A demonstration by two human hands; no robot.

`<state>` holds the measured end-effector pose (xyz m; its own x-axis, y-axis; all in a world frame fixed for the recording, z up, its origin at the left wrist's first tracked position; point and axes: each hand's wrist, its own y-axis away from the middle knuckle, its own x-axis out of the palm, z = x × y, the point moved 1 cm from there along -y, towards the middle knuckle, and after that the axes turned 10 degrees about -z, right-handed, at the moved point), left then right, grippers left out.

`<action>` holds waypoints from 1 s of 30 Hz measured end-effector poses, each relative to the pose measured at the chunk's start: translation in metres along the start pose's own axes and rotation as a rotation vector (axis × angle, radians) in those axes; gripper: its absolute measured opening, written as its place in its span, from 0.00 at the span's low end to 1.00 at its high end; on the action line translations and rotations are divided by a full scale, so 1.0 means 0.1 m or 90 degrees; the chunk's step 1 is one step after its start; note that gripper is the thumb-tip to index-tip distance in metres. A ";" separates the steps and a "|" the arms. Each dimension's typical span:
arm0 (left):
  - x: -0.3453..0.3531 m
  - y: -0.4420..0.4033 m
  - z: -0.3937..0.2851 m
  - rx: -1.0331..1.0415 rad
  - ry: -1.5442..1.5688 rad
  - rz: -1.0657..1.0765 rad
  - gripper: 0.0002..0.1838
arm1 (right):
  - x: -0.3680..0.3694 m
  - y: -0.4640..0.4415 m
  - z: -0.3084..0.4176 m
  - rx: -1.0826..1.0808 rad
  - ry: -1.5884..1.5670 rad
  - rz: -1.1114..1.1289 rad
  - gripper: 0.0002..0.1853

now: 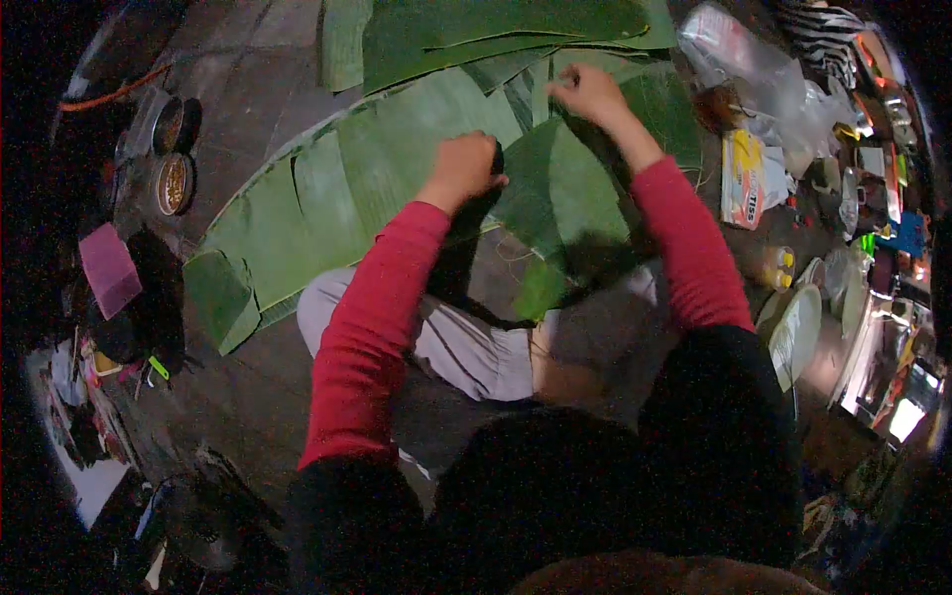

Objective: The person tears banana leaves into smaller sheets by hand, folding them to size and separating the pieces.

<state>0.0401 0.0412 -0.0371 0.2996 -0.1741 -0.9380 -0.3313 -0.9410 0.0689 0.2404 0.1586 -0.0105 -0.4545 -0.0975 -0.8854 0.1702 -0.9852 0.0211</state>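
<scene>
Large green banana leaves (387, 149) lie spread over the floor in front of my crossed legs. My left hand (461, 171) is closed in a fist above the middle of them. A small dark shape shows at its right side, too dim to name. My right hand (595, 96), further forward and to the right, has its fingers pinched at the edge of a banana leaf strip (540, 84). Below and between the hands, a folded piece of leaf (580, 183) reaches toward my lap. A smaller bright green leaf piece (540, 288) hangs near my leg.
More stacked leaves (496, 35) lie at the far side. Bowls of food (174, 183) and a pink box-like item (109, 268) are on the left. To the right are a yellow and white tissue pack (742, 178), plastic bags (754, 69), a yellow-capped container (778, 266) and a round plate (793, 332).
</scene>
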 end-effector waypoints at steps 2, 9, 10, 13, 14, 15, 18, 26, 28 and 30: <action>-0.01 0.00 -0.02 0.026 -0.003 -0.009 0.21 | -0.09 0.43 -0.03 -0.009 0.087 0.001 0.35; -0.05 -0.06 0.20 -0.041 0.473 -0.105 0.12 | -0.01 1.32 -0.10 -0.071 0.049 -0.101 0.41; -0.12 -0.10 0.26 -0.022 0.502 -0.075 0.12 | 0.04 1.31 -0.15 -0.078 0.012 -0.158 0.34; -0.06 -0.17 0.60 -0.073 0.544 -0.115 0.12 | 0.20 1.14 -0.31 0.082 -0.242 -0.114 0.27; -0.43 -0.04 0.47 -0.168 0.569 -0.139 0.12 | 0.20 1.05 -0.34 0.080 -0.244 -0.111 0.27; -0.50 -0.03 0.55 -0.170 0.567 -0.141 0.12 | 0.17 0.96 -0.38 0.082 -0.259 -0.198 0.24; -0.66 0.08 1.01 -0.129 0.387 -0.267 0.13 | -0.03 0.72 -0.67 0.157 -0.336 -0.272 0.24; -0.58 0.16 1.36 -0.264 0.122 -0.160 0.19 | -0.22 0.62 -0.90 0.201 -0.402 -0.082 0.16; -0.72 0.14 1.02 -0.218 -0.044 -0.249 0.20 | -0.10 0.70 -0.78 0.197 -0.504 -0.083 0.13; -0.77 0.13 0.69 -0.170 -0.213 -0.334 0.22 | -0.07 0.87 -0.38 0.122 -0.688 -0.086 0.09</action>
<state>-0.0494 0.0625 0.0124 0.0539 0.3836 -0.9219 0.0272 -0.9235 -0.3827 0.2921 0.0788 -0.0198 -0.9993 0.0331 -0.0154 -0.0345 -0.9934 0.1092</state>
